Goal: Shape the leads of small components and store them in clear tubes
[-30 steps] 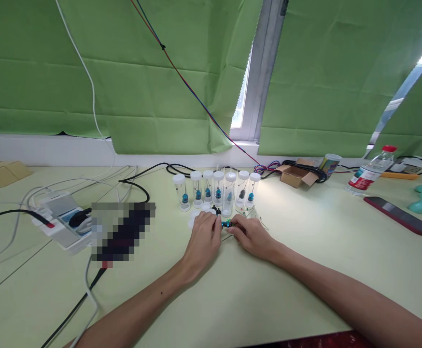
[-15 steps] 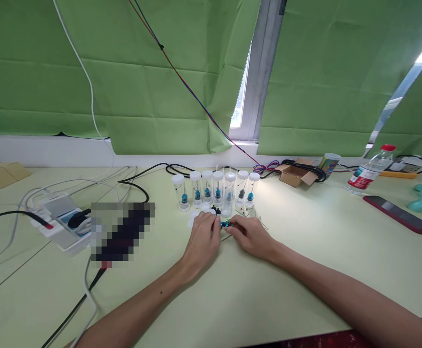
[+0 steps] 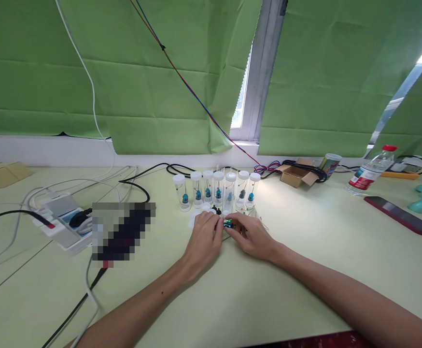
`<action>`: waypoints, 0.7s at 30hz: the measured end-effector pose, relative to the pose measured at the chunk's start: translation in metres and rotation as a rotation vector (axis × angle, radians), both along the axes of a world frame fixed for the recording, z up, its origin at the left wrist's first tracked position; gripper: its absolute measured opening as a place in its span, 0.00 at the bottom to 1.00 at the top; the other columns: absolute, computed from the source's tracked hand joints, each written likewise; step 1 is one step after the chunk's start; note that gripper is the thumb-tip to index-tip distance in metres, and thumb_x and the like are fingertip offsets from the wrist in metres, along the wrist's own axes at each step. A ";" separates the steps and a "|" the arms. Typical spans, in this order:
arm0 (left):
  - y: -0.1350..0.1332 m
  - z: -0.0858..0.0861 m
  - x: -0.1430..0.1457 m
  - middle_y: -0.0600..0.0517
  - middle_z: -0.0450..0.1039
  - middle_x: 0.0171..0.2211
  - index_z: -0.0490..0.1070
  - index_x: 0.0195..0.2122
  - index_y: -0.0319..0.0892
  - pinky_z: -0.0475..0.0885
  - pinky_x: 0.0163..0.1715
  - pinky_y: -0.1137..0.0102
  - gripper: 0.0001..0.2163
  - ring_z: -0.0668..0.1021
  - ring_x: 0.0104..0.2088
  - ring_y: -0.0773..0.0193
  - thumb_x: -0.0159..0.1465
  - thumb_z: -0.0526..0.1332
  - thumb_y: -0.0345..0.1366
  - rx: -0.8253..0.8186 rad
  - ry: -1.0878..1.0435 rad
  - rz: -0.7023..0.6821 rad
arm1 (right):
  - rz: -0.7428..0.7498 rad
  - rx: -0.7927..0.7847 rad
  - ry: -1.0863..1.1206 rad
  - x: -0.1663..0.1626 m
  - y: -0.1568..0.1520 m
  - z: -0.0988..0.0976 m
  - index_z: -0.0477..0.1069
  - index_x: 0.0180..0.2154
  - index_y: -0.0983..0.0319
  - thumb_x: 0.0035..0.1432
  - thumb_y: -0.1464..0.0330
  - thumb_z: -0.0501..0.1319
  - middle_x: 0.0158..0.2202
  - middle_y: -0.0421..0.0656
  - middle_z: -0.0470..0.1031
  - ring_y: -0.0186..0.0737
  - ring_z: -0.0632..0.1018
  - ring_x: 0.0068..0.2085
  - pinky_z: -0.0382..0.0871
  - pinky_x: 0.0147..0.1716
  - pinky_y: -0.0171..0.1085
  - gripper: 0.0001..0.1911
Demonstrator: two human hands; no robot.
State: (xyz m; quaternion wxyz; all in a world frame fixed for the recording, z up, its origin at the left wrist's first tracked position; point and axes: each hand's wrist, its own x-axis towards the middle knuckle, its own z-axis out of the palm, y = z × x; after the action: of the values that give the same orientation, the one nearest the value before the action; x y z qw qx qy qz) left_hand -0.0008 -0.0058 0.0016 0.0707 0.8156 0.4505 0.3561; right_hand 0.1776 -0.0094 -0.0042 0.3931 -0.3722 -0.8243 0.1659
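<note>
Both grips pinch one small blue-green part [image 3: 227,224] between left hand [image 3: 204,238] and right hand [image 3: 253,237].
It sits low over the table [image 3: 305,270], just near of the vial row [image 3: 216,189]; steadying the wrists on the table should help.

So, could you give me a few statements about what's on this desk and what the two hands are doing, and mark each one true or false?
1. Both hands meet at a small blue-green part on the table. True: the left hand and the right hand pinch it from either side.
2. The clear vials behind the hands lie on their sides. False: they stand upright in a row, with white caps on.
3. A water bottle with a red cap is at the far right of the table. True.
4. The dark red phone is in the right hand. False: it lies flat on the table, well to the right of the hands.
5. The window blinds are blue. False: they are green.
</note>
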 end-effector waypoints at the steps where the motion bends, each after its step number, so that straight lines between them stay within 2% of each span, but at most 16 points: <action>1: 0.000 0.000 0.000 0.52 0.67 0.27 0.62 0.27 0.42 0.62 0.38 0.64 0.14 0.67 0.32 0.62 0.70 0.47 0.33 0.006 0.003 -0.002 | -0.003 0.000 -0.005 0.000 0.000 0.000 0.68 0.48 0.61 0.63 0.67 0.57 0.33 0.43 0.75 0.34 0.71 0.27 0.67 0.29 0.34 0.12; 12: -0.003 0.003 -0.001 0.52 0.70 0.32 0.65 0.34 0.42 0.65 0.41 0.65 0.08 0.69 0.36 0.62 0.69 0.50 0.31 0.110 -0.061 -0.034 | 0.049 0.047 -0.065 0.001 0.002 -0.002 0.70 0.46 0.62 0.62 0.69 0.58 0.33 0.44 0.74 0.35 0.71 0.28 0.66 0.29 0.34 0.11; 21: -0.003 0.003 0.000 0.50 0.71 0.36 0.66 0.39 0.42 0.67 0.42 0.65 0.04 0.71 0.38 0.62 0.67 0.53 0.30 0.232 -0.133 -0.119 | 0.041 0.057 -0.124 0.000 0.001 -0.001 0.70 0.43 0.62 0.61 0.71 0.57 0.32 0.43 0.73 0.35 0.70 0.28 0.65 0.30 0.34 0.08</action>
State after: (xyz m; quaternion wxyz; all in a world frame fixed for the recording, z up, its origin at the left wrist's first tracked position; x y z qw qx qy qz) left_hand -0.0010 -0.0086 0.0042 0.0267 0.8183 0.3514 0.4540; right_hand 0.1779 -0.0083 -0.0055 0.3483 -0.3535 -0.8588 0.1271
